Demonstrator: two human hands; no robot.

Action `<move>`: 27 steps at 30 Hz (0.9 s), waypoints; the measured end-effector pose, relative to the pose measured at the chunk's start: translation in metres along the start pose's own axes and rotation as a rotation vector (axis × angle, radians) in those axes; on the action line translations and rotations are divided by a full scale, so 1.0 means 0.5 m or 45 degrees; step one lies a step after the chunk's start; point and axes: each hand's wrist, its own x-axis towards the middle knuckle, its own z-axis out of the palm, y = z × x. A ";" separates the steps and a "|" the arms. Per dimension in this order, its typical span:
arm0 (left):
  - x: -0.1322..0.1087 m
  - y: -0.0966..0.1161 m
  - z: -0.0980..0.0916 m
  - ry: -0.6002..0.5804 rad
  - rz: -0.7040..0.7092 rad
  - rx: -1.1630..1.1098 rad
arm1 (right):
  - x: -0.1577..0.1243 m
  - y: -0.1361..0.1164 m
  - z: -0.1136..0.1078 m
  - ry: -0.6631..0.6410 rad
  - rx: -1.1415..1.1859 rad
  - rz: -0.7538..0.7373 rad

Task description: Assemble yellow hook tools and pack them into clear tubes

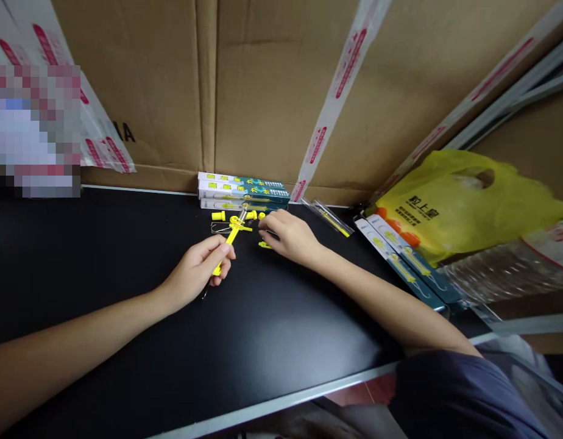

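Note:
A yellow plastic tool with a metal tip [229, 247] is held in my left hand [201, 266], its fingers wrapped round the lower part and a thin metal hook hanging below. My right hand [288, 236] is over the small parts to the right, fingers bent; whether they pinch anything is hidden. Beneath its fingertips lies a small yellow piece [264, 245]. Between and behind the hands are a yellow cap [218, 216], another yellow piece [251, 215] and metal hooks [220, 228] on the black table [263, 341].
Stacked printed boxes [242, 192] stand against the cardboard wall [272, 91]. A clear packet [327, 217] lies right of them. Further right are two more boxes [404, 262] and a yellow plastic bag [468, 207]. The table's pale front edge [281, 399] runs below.

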 end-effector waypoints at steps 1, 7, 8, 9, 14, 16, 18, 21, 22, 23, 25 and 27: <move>0.000 0.000 0.000 -0.014 -0.006 -0.009 | 0.000 0.017 0.010 -0.049 -0.006 0.039; -0.002 0.005 0.002 -0.037 0.007 0.000 | -0.009 0.036 0.019 -0.195 -0.003 0.121; -0.003 0.004 0.001 -0.039 0.025 0.017 | -0.008 0.033 0.016 -0.216 -0.006 0.125; -0.003 0.003 0.000 -0.038 0.045 0.028 | -0.007 0.031 0.013 -0.232 -0.009 0.132; -0.001 -0.001 -0.002 -0.041 0.091 -0.012 | 0.000 0.030 0.004 -0.269 -0.036 0.190; -0.001 -0.002 -0.002 -0.048 0.068 -0.050 | 0.002 0.027 -0.003 -0.288 -0.045 0.188; -0.001 -0.003 -0.001 -0.046 0.040 -0.084 | 0.003 0.019 -0.014 -0.333 -0.056 0.144; -0.003 -0.006 0.000 -0.030 0.023 -0.083 | 0.002 0.000 -0.034 -0.455 -0.091 0.046; -0.003 -0.007 0.000 -0.025 0.025 -0.071 | 0.001 -0.007 -0.038 -0.496 -0.119 0.023; -0.003 -0.007 0.001 -0.019 0.030 -0.063 | 0.001 -0.012 -0.042 -0.529 -0.153 0.008; -0.004 -0.008 0.002 -0.010 0.044 -0.063 | 0.000 -0.019 -0.043 -0.568 -0.220 -0.006; -0.004 -0.009 0.004 -0.017 0.058 -0.072 | 0.000 -0.022 -0.039 -0.582 -0.252 -0.007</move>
